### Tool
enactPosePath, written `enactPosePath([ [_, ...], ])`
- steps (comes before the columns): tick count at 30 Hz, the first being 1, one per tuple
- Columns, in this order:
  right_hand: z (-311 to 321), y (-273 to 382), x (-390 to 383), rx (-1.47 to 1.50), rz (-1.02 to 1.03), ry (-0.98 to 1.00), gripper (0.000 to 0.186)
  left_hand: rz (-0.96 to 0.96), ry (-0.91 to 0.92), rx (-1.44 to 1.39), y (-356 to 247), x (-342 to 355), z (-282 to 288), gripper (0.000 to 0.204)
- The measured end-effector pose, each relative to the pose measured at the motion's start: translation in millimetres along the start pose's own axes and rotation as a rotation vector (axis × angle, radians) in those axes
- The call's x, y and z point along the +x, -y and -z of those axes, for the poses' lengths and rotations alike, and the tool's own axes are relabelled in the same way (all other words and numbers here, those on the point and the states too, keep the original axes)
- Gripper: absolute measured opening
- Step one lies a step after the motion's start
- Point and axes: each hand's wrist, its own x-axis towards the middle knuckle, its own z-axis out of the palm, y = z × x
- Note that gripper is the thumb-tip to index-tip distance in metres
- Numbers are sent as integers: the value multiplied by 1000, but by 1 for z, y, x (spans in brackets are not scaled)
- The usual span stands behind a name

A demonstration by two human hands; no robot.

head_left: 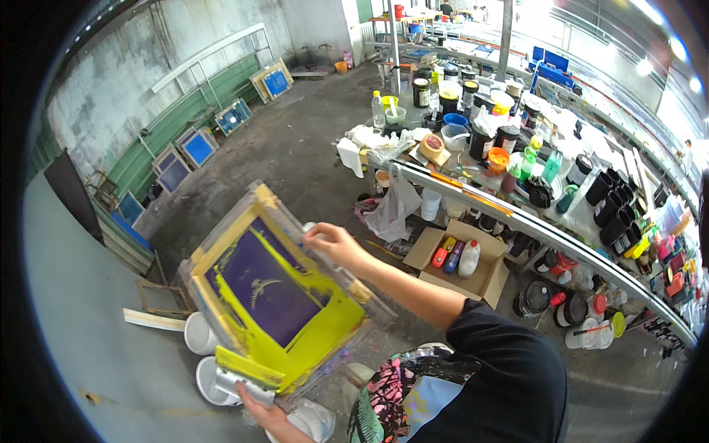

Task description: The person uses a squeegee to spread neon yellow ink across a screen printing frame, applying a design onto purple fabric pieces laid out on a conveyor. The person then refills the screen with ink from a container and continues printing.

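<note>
A wooden-edged screen printing frame (273, 325) tilts up in front of me, its dark purple mesh bordered by thick yellow-green ink. My right hand (336, 245) is closed at the frame's upper right edge, with a small whitish piece by the fingertips that I cannot make out. Below, my left hand (260, 407) grips a silver-grey squeegee (247, 384). Its long blade, coated in the same yellow-green ink, lies along the frame's lower left edge; whether it touches the mesh cannot be seen.
White buckets (201, 334) stand beneath the frame. On the right, a long metal-edged table (473, 193) carries ink tubs and bottles; under it sits an open cardboard box (478, 284) with bottles. More screens (198, 148) lean along the left wall.
</note>
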Motion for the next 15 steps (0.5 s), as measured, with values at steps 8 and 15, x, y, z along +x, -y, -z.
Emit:
enactPosePath([
  [8, -105, -99, 239, 62, -48, 258, 22, -508, -36, 749, -22, 252, -33, 59],
  [15, -100, -154, 409, 62, -104, -5, 23, -82, 231, 288, -48, 496, -170, 68],
])
